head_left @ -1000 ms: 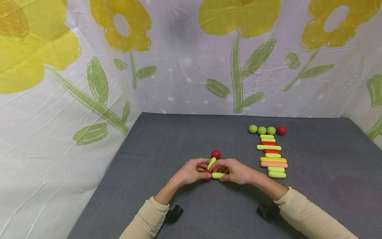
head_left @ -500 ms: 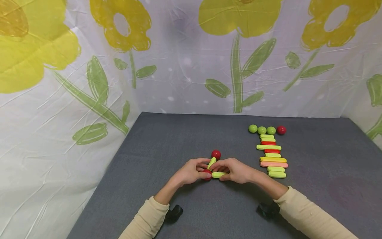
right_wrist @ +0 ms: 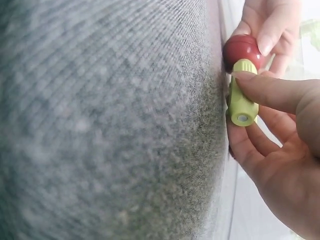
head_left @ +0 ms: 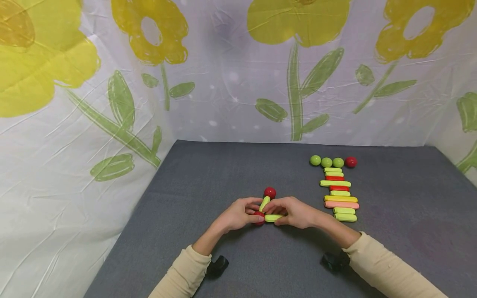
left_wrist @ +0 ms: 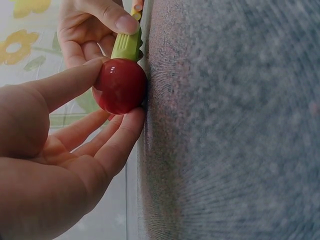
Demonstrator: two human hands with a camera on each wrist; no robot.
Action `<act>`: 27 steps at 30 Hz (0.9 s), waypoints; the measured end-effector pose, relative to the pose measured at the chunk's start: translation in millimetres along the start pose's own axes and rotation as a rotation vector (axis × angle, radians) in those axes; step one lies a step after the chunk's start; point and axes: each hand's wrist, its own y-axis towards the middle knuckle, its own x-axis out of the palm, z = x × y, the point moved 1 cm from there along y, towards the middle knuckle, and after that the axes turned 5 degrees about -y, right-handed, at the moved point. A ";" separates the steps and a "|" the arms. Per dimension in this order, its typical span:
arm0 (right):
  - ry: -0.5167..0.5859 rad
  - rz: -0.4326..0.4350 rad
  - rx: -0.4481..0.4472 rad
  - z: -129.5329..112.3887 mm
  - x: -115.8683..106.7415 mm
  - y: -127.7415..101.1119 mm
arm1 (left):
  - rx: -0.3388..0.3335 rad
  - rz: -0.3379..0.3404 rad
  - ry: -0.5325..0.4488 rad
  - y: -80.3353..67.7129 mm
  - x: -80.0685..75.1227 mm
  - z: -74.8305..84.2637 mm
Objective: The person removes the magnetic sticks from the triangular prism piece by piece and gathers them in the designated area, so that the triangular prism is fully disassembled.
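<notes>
Left wrist view: left hand point(left_wrist: 55, 150) pinching a red ball point(left_wrist: 120, 85) between thumb and fingers, ball pressed down on the grey mat point(left_wrist: 230, 125) with a green stick point(left_wrist: 127, 46) butted against its end. Right wrist view: right hand point(right_wrist: 280, 150) pinching that same stick point(right_wrist: 242, 96) near its free end, thumb on top, fingers below, stick lying flat on the mat and meeting the ball point(right_wrist: 242, 48).

Head view: both hands point(head_left: 238, 214) point(head_left: 296, 212) together mid-mat, ball point(head_left: 258, 217) and flat stick point(head_left: 273, 217) between them. Second green stick point(head_left: 264, 203) angling away from the same ball toward a second red ball point(head_left: 270, 192) just beyond the fingers.

Judged from this: small frame barely begun, with two balls and two sticks joined or nearly so, second joint apparently being seated now. Plenty left unused at right, well apart from the hands: a row of four balls point(head_left: 332, 161), three green and one red, and below it a column of sticks point(head_left: 340, 194) in green, red, yellow and pink, lying side by side.
</notes>
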 end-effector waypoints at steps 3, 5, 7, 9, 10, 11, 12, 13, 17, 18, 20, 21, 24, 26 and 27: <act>0.001 0.002 -0.004 -0.3 -0.2 -0.4 | 0.001 -0.002 0.002 0.3 0.1 -0.2; 0.003 0.003 -0.008 -0.2 -0.3 -0.7 | 0.003 -0.005 0.004 0.4 0.3 -0.3; 0.008 0.006 -0.015 -0.2 -0.6 -0.9 | 0.004 -0.009 0.006 0.5 0.5 -0.3; 0.016 0.009 -0.026 0.0 -1.0 -1.0 | 0.005 -0.014 0.005 0.4 0.6 -0.2; 0.021 0.010 -0.035 0.0 -1.3 -1.0 | 0.006 -0.017 0.000 0.2 0.6 -0.2; 0.026 0.011 -0.042 0.2 -1.5 -1.0 | 0.007 -0.021 -0.004 0.1 0.7 -0.1; 0.034 0.011 -0.050 0.5 -1.9 -1.0 | 0.009 -0.025 -0.008 0.0 0.8 -0.1; 0.041 0.009 -0.059 0.5 -2.4 -1.1 | 0.011 -0.029 -0.010 -0.1 0.8 0.0; 0.072 -0.007 -0.063 2.1 -5.0 -3.0 | 0.012 -0.022 -0.004 -1.0 0.2 0.8; 0.080 -0.010 -0.057 2.6 -5.8 -3.8 | 0.011 -0.013 0.001 -1.3 -0.3 1.0; 0.087 -0.009 -0.034 3.5 -8.1 -6.2 | 0.009 0.003 0.007 -1.4 -1.0 1.4; 0.089 -0.006 -0.019 4.0 -9.3 -7.7 | 0.009 0.010 0.008 -1.3 -1.2 1.3; 0.081 0.009 0.019 4.9 -12.8 -12.0 | 0.007 0.018 0.005 -0.5 -1.2 0.5; 0.089 0.021 0.041 5.2 -15.2 -15.3 | 0.003 0.020 0.002 0.0 -0.8 -0.1; 0.100 0.031 0.047 5.5 -16.2 -16.9 | 0.001 0.022 0.002 0.2 -0.6 -0.2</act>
